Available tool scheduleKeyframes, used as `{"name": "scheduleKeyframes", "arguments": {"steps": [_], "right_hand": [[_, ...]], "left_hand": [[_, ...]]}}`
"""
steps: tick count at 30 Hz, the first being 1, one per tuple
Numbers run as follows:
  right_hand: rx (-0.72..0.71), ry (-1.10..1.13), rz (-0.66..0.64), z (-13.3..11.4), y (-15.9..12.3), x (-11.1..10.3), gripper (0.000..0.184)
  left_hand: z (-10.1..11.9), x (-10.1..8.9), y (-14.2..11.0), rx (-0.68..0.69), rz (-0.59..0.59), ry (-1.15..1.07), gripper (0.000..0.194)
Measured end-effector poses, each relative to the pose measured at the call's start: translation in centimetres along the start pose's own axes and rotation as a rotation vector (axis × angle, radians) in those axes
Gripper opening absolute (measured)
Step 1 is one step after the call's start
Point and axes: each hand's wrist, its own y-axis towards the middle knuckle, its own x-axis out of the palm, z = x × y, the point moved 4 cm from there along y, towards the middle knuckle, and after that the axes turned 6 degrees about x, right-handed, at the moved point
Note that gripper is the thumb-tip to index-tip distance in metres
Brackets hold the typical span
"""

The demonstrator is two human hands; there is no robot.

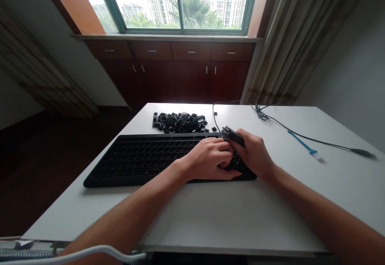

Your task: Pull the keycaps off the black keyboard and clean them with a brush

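Observation:
A black keyboard (132,154) lies flat on the white table, its keycaps off and the sockets showing. My left hand (209,158) rests on its right part, thumb stretched out and fingers bent over the sockets, with no object visible in it. Beside it, over the upper right corner of the keyboard, my right hand (255,150) is closed around a dark block-shaped tool (232,135) that points up and to the left. The tool's lower part is hidden in the hand. A heap of loose black keycaps (182,123) lies just behind the keyboard.
Two single keycaps lie near the cable (214,112) behind the keyboard. The cable runs to a tangled bundle and a plug (362,153) at the right. A blue brush (302,141) lies on the white table (240,213). A white cord (99,250) crosses the near left edge.

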Motion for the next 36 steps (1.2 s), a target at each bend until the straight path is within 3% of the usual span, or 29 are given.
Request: {"name": "scheduleKeyframes", "arguments": {"steps": [3,6,10,12,17,21,29,32,34,36], "right_hand": [[0.06,0.063,-0.032,-0.2,0.5,0.7,0.031],[0.209,0.206,-0.044,-0.7,0.9,1.2,0.037],[0.457,0.512,-0.099,-1.5,0.9,2.2,0.047],[0.512,0.659,-0.143,-1.9,0.7,2.8,0.049],[0.476,0.862,-0.24,-2.3,0.9,3.3,0.052],[0.556,0.909,-0.218,-2.0,1.3,3.3,0.054],[0.528,0.959,-0.141,-1.7,1.0,3.3,0.051],[0.467,0.817,-0.101,-1.7,0.6,3.2,0.045],[0.356,0.63,-0.073,-2.0,0.3,3.1,0.036],[0.242,0.467,-0.082,-2.4,0.0,3.3,0.023]], "left_hand": [[-0.1,-0.1,0.0,0.018,0.027,-0.019,0.041],[0.0,-0.4,0.0,0.034,0.088,0.025,0.046],[0.7,-1.5,-0.2,0.075,0.271,0.041,0.055],[0.8,-1.9,-0.4,0.068,0.358,-0.01,0.056],[0.5,-2.5,-0.5,0.0,0.409,-0.129,0.057],[0.3,-2.8,-0.4,0.0,0.417,-0.177,0.058],[0.0,-2.3,-0.6,0.002,0.45,-0.227,0.049],[0.3,-2.4,-0.4,0.024,0.46,-0.14,0.039],[0.8,-2.5,-0.2,0.024,0.514,-0.037,0.029],[1.3,-2.6,-0.2,0.03,0.58,0.062,0.031]]}}
